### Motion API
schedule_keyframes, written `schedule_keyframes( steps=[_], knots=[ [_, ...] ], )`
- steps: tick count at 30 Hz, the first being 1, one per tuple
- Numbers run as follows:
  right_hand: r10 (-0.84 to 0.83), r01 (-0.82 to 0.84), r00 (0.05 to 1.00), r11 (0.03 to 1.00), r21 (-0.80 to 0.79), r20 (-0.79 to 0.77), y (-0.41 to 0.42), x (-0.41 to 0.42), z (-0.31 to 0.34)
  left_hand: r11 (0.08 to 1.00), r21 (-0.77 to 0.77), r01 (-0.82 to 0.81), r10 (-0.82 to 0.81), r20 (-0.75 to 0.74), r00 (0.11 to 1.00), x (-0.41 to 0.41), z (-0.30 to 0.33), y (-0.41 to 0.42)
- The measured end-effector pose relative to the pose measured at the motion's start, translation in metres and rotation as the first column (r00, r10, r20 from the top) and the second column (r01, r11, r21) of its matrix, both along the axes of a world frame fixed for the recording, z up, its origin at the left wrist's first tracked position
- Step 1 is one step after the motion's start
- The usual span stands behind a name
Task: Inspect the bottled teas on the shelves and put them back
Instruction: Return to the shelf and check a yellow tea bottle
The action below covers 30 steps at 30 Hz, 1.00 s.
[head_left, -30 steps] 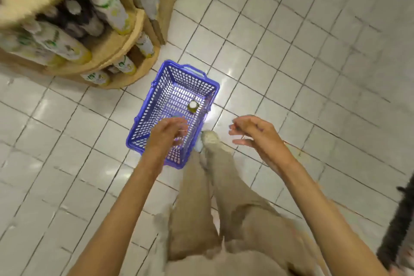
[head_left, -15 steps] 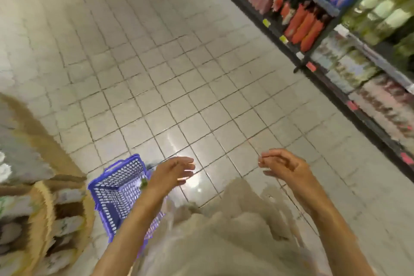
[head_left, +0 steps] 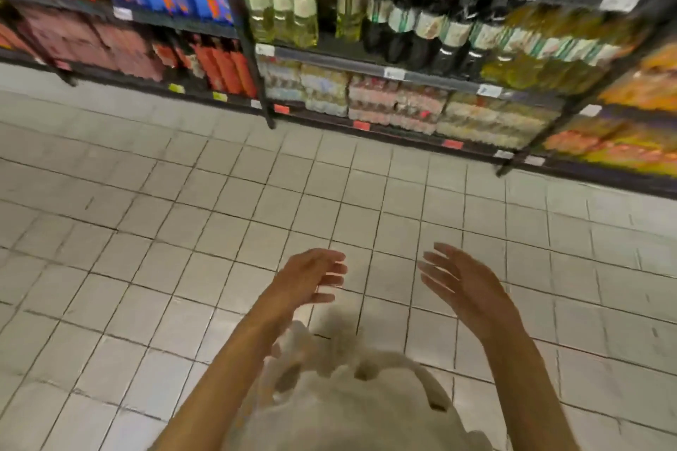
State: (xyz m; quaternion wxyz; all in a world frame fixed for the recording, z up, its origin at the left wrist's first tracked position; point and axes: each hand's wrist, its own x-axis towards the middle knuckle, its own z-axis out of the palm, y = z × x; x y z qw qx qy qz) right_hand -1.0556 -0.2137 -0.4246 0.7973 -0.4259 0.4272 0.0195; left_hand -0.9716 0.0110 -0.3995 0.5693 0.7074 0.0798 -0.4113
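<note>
Two hands are up in front of me and neither holds anything: my left hand (head_left: 311, 276) and my right hand (head_left: 463, 282) hang over the tiled floor (head_left: 183, 231) with fingers loosely spread, palms half turned toward each other and a gap of bare tile between them.

The bottled teas sit ahead of both hands and above them, on the dark shelving (head_left: 366, 59) across the aisle, well apart from either palm. The pale yellow bottles (head_left: 282, 7) stand straight ahead of my left hand; the dark bottles (head_left: 425, 29) stand ahead of my right, and more yellowish ones (head_left: 542, 48) lie further to the right of it. Blur hides the labels, so which of these are teas I cannot tell.

Every bottle stands upright, long axis vertical, so I judge a sideways wrap around the body fits best. Neither hand is clearly nearer, and I would close the distance first and then reach with whichever hand faces the chosen bottle.
</note>
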Motion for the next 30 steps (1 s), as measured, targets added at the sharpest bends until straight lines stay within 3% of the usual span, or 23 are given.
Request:
schedule_keyframes(
  steps=[5, 11, 14, 18, 22, 26, 30],
  knots=[
    [0.07, -0.063, 0.997, 0.965, -0.255, 0.019, -0.068, 0.069, 0.005, 0.994, 0.099, -0.041, 0.041, 0.006, 0.999, 0.08, -0.005, -0.042],
    [0.022, -0.031, 0.999, 0.956, -0.291, -0.034, -0.157, 0.137, -0.014, 0.983, 0.184, -0.005, -0.024, 0.154, 0.988, 0.216, -0.015, -0.128],
    [-0.021, 0.022, 1.0, 0.937, -0.349, 0.004, -0.209, 0.179, -0.006, 0.991, 0.107, 0.083, -0.1, 0.162, 0.982, 0.29, -0.003, -0.21],
    [-0.045, 0.085, 0.994, 0.877, -0.473, 0.094, -0.291, 0.248, 0.029, 0.955, -0.114, 0.275, -0.264, 0.107, 0.959, 0.371, 0.053, -0.334],
    [-0.085, 0.186, 0.974, 0.833, -0.521, 0.211, -0.391, 0.317, 0.065, 0.913, -0.198, 0.358, -0.327, 0.172, 0.929, 0.427, 0.106, -0.444],
    [0.021, 0.231, 0.93, 0.742, -0.629, 0.367, -0.49, 0.397, 0.12, 0.907, -0.321, 0.272, -0.167, 0.317, 0.934, 0.482, 0.151, -0.525],
    [0.147, 0.315, 0.843, 0.645, -0.697, 0.517, -0.543, 0.475, 0.204, 0.925, -0.364, 0.107, 0.116, 0.54, 0.833, 0.54, 0.21, -0.56]
  ],
)
